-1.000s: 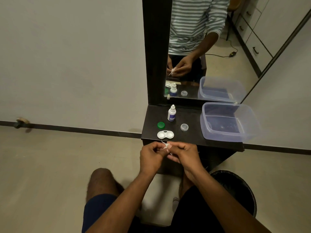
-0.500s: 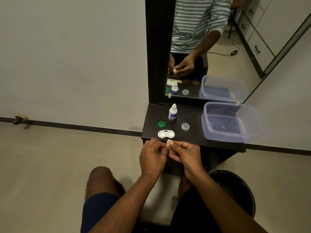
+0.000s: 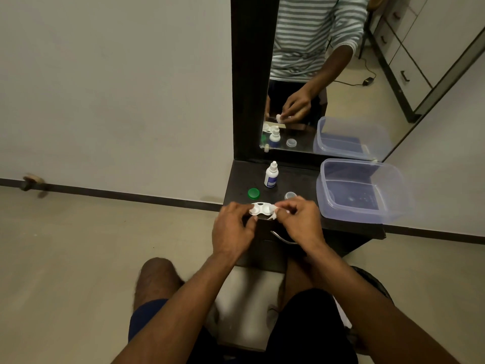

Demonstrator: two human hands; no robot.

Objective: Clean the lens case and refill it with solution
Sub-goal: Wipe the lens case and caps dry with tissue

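Observation:
The white two-well lens case (image 3: pixel 261 208) lies at the front edge of the dark shelf (image 3: pixel 301 185), both wells uncapped. My left hand (image 3: pixel 233 229) pinches the case's left end. My right hand (image 3: pixel 299 222) grips a small scrap of white tissue (image 3: pixel 274 216) right at the case's right end. Behind it stands a small white solution bottle (image 3: pixel 271 175) with a blue label, upright and capped. A green cap (image 3: pixel 253 193) lies left of the bottle and a clear cap (image 3: pixel 290 195) lies to its right.
A clear plastic tub (image 3: pixel 367 190) takes up the shelf's right side. A mirror (image 3: pixel 328 74) in a dark frame rises behind the shelf. A black bin (image 3: pixel 375 282) stands on the floor at the lower right. My knees are under the shelf.
Both hands moved forward from in front of the shelf to the lens case. The left hand now pinches the case and the right hand has brought the tissue to it.

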